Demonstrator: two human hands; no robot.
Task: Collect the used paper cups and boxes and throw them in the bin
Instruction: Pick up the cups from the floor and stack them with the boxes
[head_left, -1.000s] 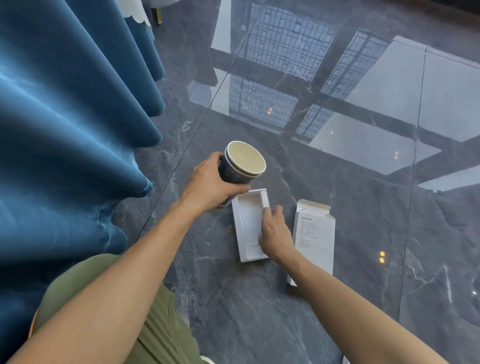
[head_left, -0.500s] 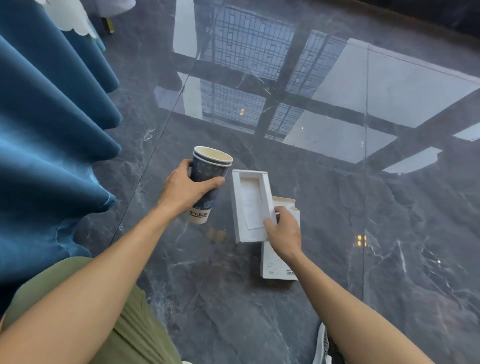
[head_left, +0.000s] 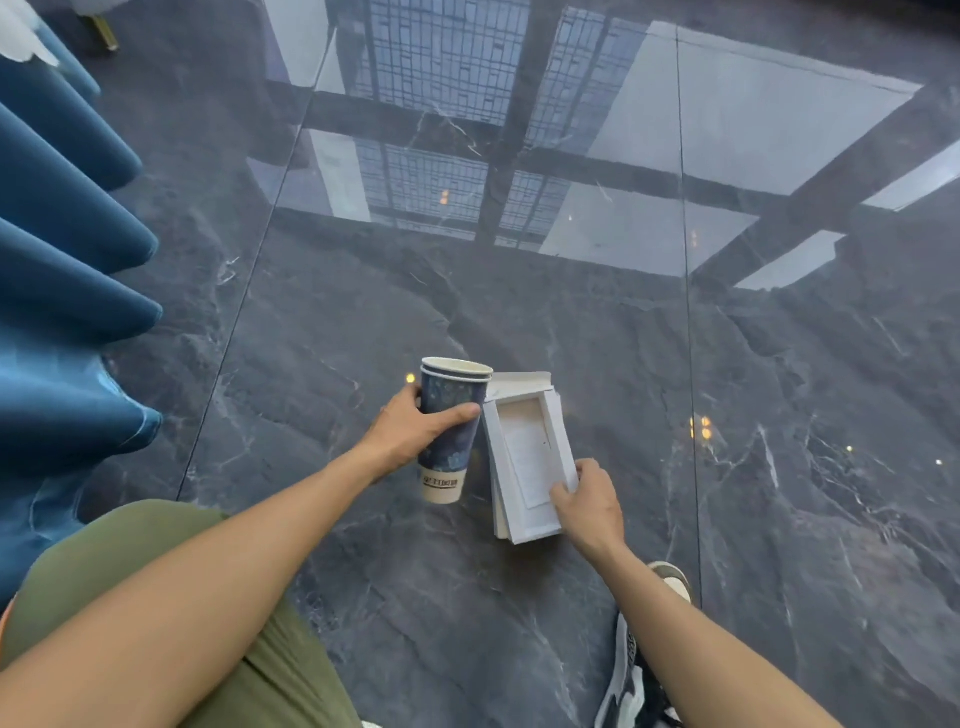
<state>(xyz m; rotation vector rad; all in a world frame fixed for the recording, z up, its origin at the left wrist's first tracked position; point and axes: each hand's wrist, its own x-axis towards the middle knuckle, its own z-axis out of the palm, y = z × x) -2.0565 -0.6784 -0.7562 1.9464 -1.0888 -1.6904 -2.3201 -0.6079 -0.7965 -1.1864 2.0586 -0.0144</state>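
Observation:
My left hand (head_left: 410, 434) grips two nested dark blue paper cups (head_left: 449, 415) with a white base, held upright above the floor. My right hand (head_left: 589, 501) holds two white boxes stacked together: an open tray-like box (head_left: 524, 457) on top and a second white box (head_left: 519, 382) beneath it, only its far flap and edges showing. Both boxes are lifted off the floor, just right of the cups and nearly touching them.
Glossy dark marble floor (head_left: 519, 312) reflects a window grid. Blue curtain folds (head_left: 62, 291) hang along the left. My green-trousered knee (head_left: 156, 597) is at lower left and my shoe (head_left: 670, 577) at lower right. No bin is in view.
My right hand slid the tray box over the other white box and lifted both together. The cups in my left hand turned upright and came beside the boxes.

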